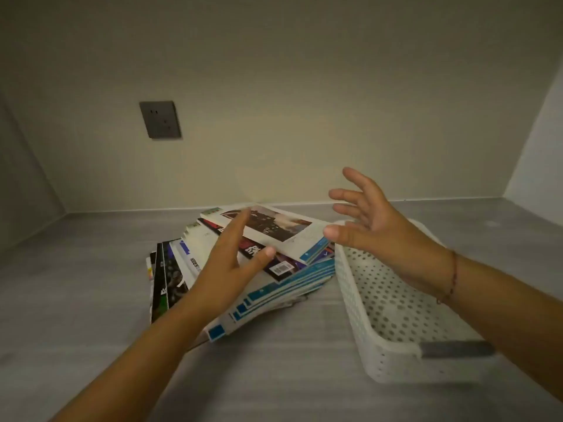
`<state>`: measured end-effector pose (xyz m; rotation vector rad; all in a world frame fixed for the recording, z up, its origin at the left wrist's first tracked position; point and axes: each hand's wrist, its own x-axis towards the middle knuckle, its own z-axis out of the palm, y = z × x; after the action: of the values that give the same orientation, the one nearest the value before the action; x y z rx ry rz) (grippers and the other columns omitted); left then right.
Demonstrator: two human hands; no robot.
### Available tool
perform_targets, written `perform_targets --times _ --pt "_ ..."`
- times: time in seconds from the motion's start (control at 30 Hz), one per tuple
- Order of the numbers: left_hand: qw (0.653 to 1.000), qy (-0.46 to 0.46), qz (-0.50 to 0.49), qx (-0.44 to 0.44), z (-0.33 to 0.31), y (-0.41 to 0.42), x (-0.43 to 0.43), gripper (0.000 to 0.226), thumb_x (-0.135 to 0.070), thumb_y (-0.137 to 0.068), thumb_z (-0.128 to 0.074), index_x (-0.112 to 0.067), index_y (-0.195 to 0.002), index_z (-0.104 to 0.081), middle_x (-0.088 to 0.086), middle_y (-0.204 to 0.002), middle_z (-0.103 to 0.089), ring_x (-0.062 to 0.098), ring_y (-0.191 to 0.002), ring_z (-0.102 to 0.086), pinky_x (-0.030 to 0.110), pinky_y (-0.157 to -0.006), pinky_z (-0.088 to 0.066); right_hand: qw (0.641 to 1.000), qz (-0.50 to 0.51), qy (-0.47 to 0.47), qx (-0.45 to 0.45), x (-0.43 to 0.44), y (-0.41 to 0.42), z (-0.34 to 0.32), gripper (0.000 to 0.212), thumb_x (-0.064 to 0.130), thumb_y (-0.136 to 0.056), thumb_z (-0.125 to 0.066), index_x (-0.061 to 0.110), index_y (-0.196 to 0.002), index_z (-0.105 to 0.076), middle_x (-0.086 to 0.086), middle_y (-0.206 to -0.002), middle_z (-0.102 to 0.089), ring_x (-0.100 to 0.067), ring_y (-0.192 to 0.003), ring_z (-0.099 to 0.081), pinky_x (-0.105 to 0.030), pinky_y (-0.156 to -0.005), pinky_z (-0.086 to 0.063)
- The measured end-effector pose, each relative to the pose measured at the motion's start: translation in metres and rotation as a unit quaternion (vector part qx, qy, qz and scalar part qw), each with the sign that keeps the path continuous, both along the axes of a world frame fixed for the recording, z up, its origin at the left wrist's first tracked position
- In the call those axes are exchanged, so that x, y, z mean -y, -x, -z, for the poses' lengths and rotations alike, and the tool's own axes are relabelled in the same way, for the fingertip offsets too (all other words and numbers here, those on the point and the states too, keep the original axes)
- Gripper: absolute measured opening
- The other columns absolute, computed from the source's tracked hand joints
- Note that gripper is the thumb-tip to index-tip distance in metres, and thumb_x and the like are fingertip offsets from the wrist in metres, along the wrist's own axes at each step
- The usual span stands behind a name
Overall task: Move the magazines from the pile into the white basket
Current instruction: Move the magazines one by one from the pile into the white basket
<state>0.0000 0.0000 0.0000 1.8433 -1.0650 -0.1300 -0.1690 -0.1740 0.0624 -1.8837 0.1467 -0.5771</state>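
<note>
A slumped pile of magazines (274,287) lies on the grey surface at centre. Its top magazine (292,236) has a white cover with a dark picture. Directly to the right stands the white perforated basket (374,357), with nothing visible inside it. My left hand (231,269) hovers over the left part of the pile, fingers spread, holding nothing. My right hand (374,226) is open above the basket's far end, its thumb close to the top magazine's right edge. I cannot tell whether it touches it.
The grey surface (91,300) sits in a recess with a beige back wall close behind the pile. A dark wall socket (160,120) is on that wall at upper left. Side walls close in at left and right.
</note>
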Motion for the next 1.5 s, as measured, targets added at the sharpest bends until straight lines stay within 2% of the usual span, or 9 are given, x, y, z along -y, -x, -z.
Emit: perform_targets --times 0.1,0.23,0.43,0.53,0.67,0.87,1.13,1.37,1.5 --pt "1.0 -0.013 0.0 0.026 0.001 0.021 -0.008 0.068 -0.075 -0.071 -0.046 -0.071 -0.13 -0.012 -0.044 -0.139 -0.019 0.004 -0.136 -0.026 0.044 -0.111 -0.035 1.0 0.023 0.0 0.016 -0.012 0.026 0.006 0.098 0.053 -0.053 -0.076 0.046 -0.136 -0.024 0.013 -0.135 -0.046 0.001 -0.123 -0.044 -0.039 -0.108 -0.035" --pt "0.999 -0.028 -0.015 0.024 0.018 0.031 -0.013 0.084 -0.066 -0.075 -0.046 -0.036 -0.149 -0.018 -0.008 -0.157 -0.022 0.005 -0.137 -0.022 0.031 -0.111 -0.023 0.998 0.059 -0.001 0.028 -0.023 0.058 0.018 0.095 0.055 -0.052 -0.075 0.044 -0.133 -0.028 0.009 -0.135 -0.047 -0.005 -0.125 -0.044 -0.043 -0.108 -0.035" --pt "0.999 -0.037 0.007 0.018 0.027 0.045 -0.013 0.066 -0.062 -0.08 -0.046 -0.038 -0.14 -0.031 -0.006 -0.148 -0.038 0.008 -0.127 -0.039 0.034 -0.107 -0.038 0.973 0.18 0.142 0.003 -0.026 0.1 0.035 0.072 0.043 -0.072 -0.069 0.028 -0.135 -0.039 0.012 -0.134 -0.047 -0.002 -0.122 -0.043 -0.013 -0.092 -0.034" --pt "0.996 -0.073 -0.022 0.052 0.034 0.041 -0.009 0.067 -0.057 -0.088 -0.045 -0.026 -0.146 -0.031 0.0 -0.151 -0.036 0.018 -0.134 -0.038 0.045 -0.111 -0.036 0.934 0.304 0.189 -0.006 -0.012 0.119 0.047 0.051 0.036 -0.079 -0.067 0.022 -0.125 -0.05 0.005 -0.129 -0.051 -0.01 -0.117 -0.044 -0.024 -0.095 -0.035" --pt "0.976 -0.155 -0.118 0.093 0.032 0.023 0.007 0.065 -0.053 -0.096 -0.036 -0.016 -0.149 -0.028 0.005 -0.157 -0.025 0.023 -0.145 -0.021 0.043 -0.119 -0.019 0.925 0.365 0.095 -0.039 0.004 0.127 0.065 0.044 0.025 -0.082 -0.066 0.017 -0.122 -0.051 -0.003 -0.126 -0.051 -0.019 -0.113 -0.049 -0.028 -0.091 -0.038" --pt "0.953 -0.193 -0.232 0.024 0.017 -0.021 0.039 0.067 -0.06 -0.094 -0.03 -0.008 -0.128 -0.054 0.016 -0.135 -0.053 0.034 -0.125 -0.046 0.047 -0.106 -0.037 0.925 0.365 -0.068 0.076 0.006 0.123 0.08 0.034 0.002 -0.086 -0.054 0.025 -0.112 -0.055 0.003 -0.108 -0.057 -0.002 -0.085 -0.054 -0.014 -0.066 -0.041" --pt "0.894 -0.283 -0.339 -0.08 0.013 -0.048 0.081 0.118 -0.084 -0.07 -0.042 -0.007 -0.152 -0.006 0.015 -0.16 -0.005 0.032 -0.148 0.0 0.055 -0.115 0.004 0.908 0.375 -0.138 0.127 0.014 0.117 0.094 0.031 0.007 -0.09 -0.05 0.023 -0.116 -0.058 0.004 -0.105 -0.062 -0.008 -0.089 -0.06 -0.014 -0.052 -0.052" --pt "0.885 -0.305 -0.342 -0.08 0.017 -0.058 0.082 0.124 -0.07 -0.069 -0.063 -0.003 -0.151 0.001 0.014 -0.16 -0.001 0.029 -0.148 0.003 0.051 -0.116 0.002 0.909 0.367 -0.149 0.13 0.021 0.116 0.1 0.033 0.005 -0.089 -0.049 0.03 -0.11 -0.059 0.013 -0.1 -0.062 -0.009 -0.089 -0.06 -0.009 -0.053 -0.051" --pt "0.908 -0.272 -0.307 -0.083 0.018 -0.066 0.06 0.103 -0.057 -0.074 -0.069 -0.005 -0.149 -0.019 0.012 -0.156 -0.02 0.029 -0.144 -0.017 0.047 -0.117 -0.02 0.908 0.369 -0.152 0.128 0.022 0.116 0.101 0.033 0.005 -0.089 -0.049 0.029 -0.11 -0.058 0.009 -0.102 -0.062 -0.011 -0.092 -0.059 -0.019 -0.057 -0.054"
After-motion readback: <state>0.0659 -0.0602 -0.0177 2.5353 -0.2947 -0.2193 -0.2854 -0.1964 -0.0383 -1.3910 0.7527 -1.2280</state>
